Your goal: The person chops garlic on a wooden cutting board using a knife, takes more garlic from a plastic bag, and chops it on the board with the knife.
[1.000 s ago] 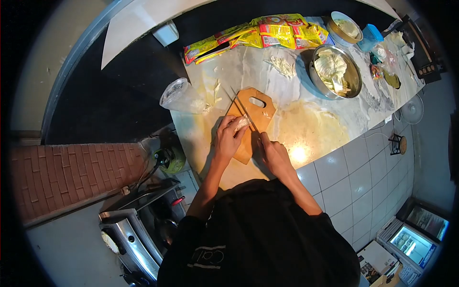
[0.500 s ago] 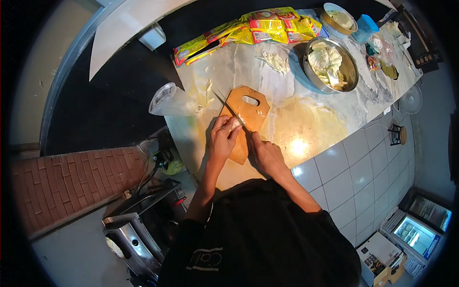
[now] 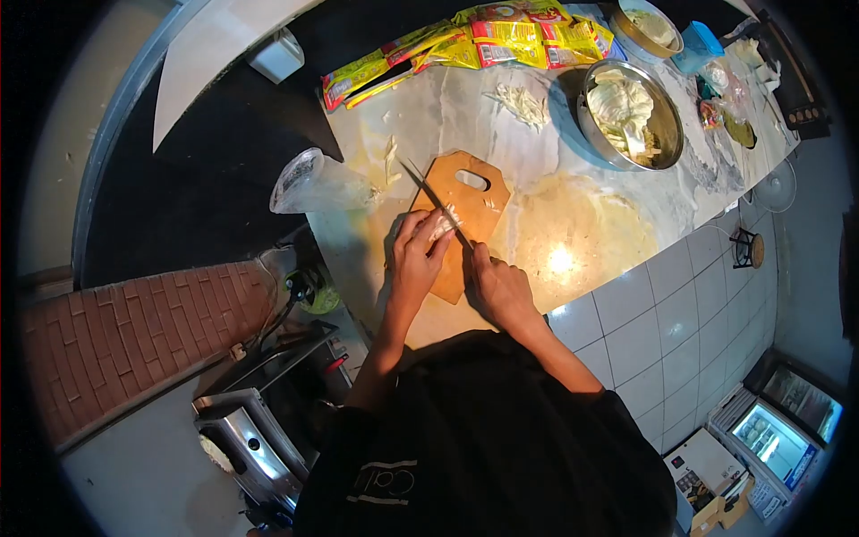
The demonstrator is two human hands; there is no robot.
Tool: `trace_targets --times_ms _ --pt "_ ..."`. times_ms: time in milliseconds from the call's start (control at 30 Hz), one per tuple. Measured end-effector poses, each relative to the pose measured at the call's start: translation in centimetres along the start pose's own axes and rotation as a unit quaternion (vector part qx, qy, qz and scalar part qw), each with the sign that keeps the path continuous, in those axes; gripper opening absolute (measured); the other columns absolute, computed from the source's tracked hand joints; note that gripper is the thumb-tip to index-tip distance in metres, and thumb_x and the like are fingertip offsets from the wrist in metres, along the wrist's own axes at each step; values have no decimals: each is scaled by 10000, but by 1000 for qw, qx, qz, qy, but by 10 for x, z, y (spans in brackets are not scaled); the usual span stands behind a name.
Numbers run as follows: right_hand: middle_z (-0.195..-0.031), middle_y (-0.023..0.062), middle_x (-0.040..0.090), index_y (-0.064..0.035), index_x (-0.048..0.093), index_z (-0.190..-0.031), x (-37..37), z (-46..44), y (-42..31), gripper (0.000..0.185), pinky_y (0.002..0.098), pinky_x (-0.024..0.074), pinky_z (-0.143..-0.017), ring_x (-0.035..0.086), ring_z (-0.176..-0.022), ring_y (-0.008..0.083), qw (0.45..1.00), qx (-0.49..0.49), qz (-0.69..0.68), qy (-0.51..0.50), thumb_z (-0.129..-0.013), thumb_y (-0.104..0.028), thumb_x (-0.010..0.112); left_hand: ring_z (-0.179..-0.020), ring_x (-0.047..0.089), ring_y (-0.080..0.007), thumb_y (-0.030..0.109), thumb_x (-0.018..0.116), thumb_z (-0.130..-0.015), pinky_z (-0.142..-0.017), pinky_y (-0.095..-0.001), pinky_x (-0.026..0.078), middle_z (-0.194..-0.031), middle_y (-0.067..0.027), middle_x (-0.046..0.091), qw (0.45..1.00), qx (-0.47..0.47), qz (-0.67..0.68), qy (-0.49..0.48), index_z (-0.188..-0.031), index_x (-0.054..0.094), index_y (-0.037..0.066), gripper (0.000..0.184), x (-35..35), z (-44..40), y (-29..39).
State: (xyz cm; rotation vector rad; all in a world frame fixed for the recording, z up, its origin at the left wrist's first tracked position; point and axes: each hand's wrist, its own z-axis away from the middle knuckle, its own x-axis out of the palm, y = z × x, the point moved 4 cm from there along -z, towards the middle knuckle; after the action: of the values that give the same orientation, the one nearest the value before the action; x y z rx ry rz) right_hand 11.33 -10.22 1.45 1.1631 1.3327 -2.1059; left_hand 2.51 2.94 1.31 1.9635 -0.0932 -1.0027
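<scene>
On the wooden cutting board (image 3: pixel 488 201), my left hand (image 3: pixel 417 252) presses a small pale piece of food (image 3: pixel 441 226) with bent fingers. My right hand (image 3: pixel 501 285) is closed round the handle of a knife (image 3: pixel 428 191), whose blade points up and left across the board beside that piece. A few pale scraps lie on the board near its handle hole. Shredded pale strips (image 3: pixel 523 105) rest on the marble counter beyond the board. To the right of them, a steel bowl (image 3: pixel 662 125) holds pale leaves that look like cabbage.
A clear plastic bag (image 3: pixel 318 183) lies at the counter's left edge. Yellow and red packets (image 3: pixel 510 43) line the back. Another bowl (image 3: pixel 640 36) and a blue container (image 3: pixel 697 46) stand at the back right. A stove (image 3: pixel 255 447) is at the lower left.
The camera view has shifted slightly. The knife stays in my right hand, and my left hand remains on the pale piece on the board.
</scene>
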Motion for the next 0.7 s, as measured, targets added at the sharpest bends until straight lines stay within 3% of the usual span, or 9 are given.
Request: trace_targets --times_ms 100,300,700 --pt "-717 254 654 -12 441 -1035 -4 2 2 184 517 526 -574 653 -644 457 999 -10 -21 26 -927 -131 532 -918 634 -311 70 776 -802 -796 -384 516 -1015 -150 633 1000 2 4 22 -1105 685 -14 328 -4 -3 1" --pt "-720 273 651 2 461 -1032 -28 -3 8 182 543 509 -598 636 -649 473 1000 9 -18 -15 -930 -132 532 -925 634 -325 86 788 -788 -801 -391 516 -1021 -156 640 1000 8 15 23 -1090 692 9 326 -7 -2 3" --pt "-723 268 639 -13 476 -1045 -13 2 22 214 535 511 -644 639 -700 465 998 -16 -22 -58 -892 -96 601 -1050 585 -296 95 771 -789 -896 -376 496 -1118 -91 664 999 23 -25 18 -1113 719 39 333 -1 2 -3"
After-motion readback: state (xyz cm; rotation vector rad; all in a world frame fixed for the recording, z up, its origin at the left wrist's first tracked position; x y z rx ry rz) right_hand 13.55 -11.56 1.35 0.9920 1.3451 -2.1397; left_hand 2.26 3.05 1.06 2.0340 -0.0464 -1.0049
